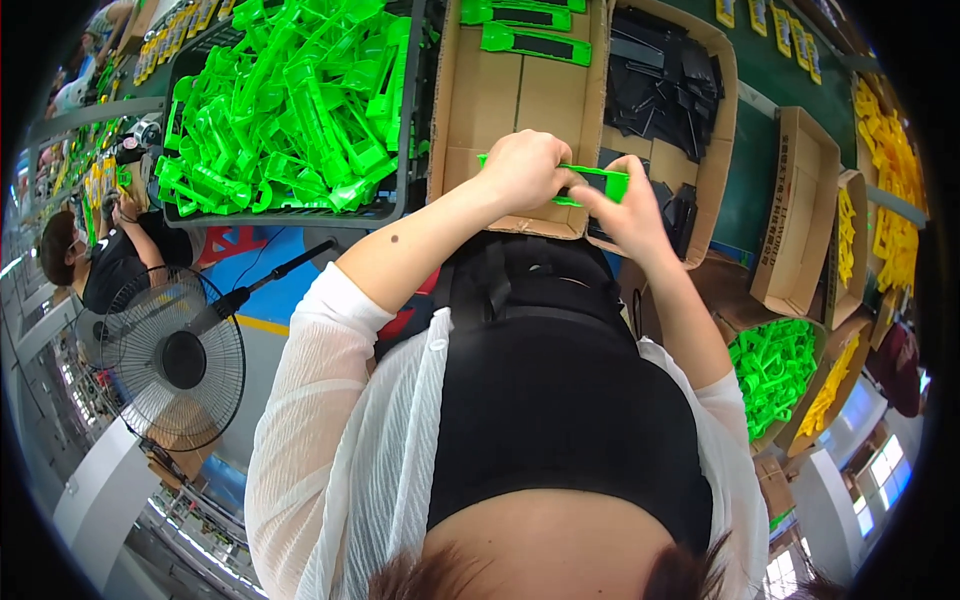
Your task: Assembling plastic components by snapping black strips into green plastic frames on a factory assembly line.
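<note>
Between my two hands is a long green plastic part point(617, 186) with a dark flat piece in its face, held over the near end of a shallow cardboard box point(480, 120). My left hand point(525, 168) is closed round the left end and covers much of it. My right hand point(632, 215) grips the right end, with the thumb near the dark piece. At the box's far end lie several like green parts point(535, 45) with black inserts. Just right of it, another cardboard box holds loose flat black pieces point(665, 85).
A black crate point(405, 190) heaped with green parts point(290, 110) stands left. To the right are an open cardboard box point(800, 220), yellow parts point(885, 190) and a box of green pieces point(775, 370). A fan point(180, 360) and another person point(110, 260) are at the left.
</note>
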Available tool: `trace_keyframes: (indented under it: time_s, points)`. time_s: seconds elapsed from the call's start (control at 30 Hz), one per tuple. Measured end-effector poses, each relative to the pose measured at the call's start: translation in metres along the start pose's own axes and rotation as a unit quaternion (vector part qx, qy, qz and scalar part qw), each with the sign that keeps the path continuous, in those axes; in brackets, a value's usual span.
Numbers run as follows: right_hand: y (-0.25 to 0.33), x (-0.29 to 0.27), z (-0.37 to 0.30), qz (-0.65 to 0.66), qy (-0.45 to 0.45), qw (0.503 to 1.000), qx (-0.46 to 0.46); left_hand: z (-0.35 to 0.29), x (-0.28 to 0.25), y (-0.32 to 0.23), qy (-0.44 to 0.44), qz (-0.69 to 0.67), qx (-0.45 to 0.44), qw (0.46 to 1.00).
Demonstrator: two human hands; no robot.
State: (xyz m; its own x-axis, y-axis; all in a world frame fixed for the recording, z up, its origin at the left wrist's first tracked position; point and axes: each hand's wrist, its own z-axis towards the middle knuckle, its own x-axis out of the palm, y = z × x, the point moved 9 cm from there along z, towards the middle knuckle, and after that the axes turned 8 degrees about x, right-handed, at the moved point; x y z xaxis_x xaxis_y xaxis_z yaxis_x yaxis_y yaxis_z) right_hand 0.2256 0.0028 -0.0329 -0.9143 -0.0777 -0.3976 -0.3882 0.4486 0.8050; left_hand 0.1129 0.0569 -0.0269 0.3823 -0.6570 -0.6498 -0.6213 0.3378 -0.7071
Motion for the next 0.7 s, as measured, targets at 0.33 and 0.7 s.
trace_keyframes:
  time_s: [0.33, 0.7]
  points:
    - [-0.072, -0.020, 0.044, 0.112, -0.068, 0.987, 0.090, 0.091, -0.036, 0.056, -0.091, 0.329, 0.123, 0.932]
    - [-0.104, -0.126, 0.103, -0.480, -0.392, 0.782, -0.060, 0.087, -0.041, 0.092, -0.298, 0.398, 0.077, 0.864]
